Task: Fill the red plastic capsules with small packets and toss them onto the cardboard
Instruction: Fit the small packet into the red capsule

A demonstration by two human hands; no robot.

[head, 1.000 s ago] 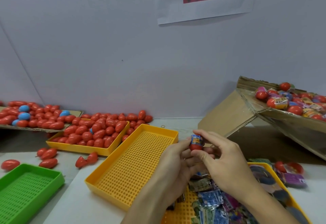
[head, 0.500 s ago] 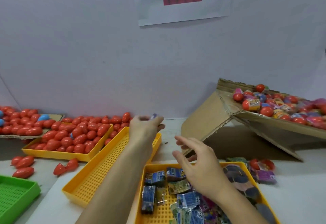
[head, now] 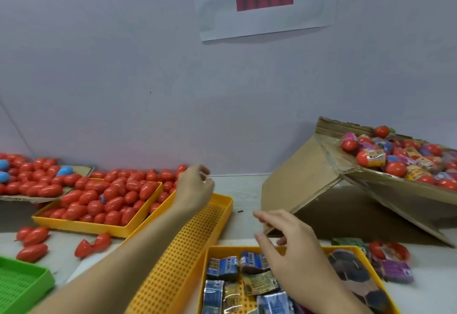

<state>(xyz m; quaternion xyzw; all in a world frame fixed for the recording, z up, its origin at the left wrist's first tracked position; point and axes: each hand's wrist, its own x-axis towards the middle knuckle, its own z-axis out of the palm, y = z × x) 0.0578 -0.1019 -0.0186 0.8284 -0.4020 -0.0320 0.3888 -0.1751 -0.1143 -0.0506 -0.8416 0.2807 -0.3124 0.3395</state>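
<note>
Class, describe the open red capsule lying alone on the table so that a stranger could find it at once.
Start at the yellow tray heaped with closed red capsules on the left. Just in front of its near rim, on the white table, lies the open red capsule. Unlike its closed, egg-shaped neighbours, it is spread open in two joined halves.

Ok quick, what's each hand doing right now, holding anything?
Left hand: fingers curled, over the far end of the empty yellow tray; whether it holds anything cannot be told.
Right hand: open, fingers spread, empty, above the packet tray.
</note>
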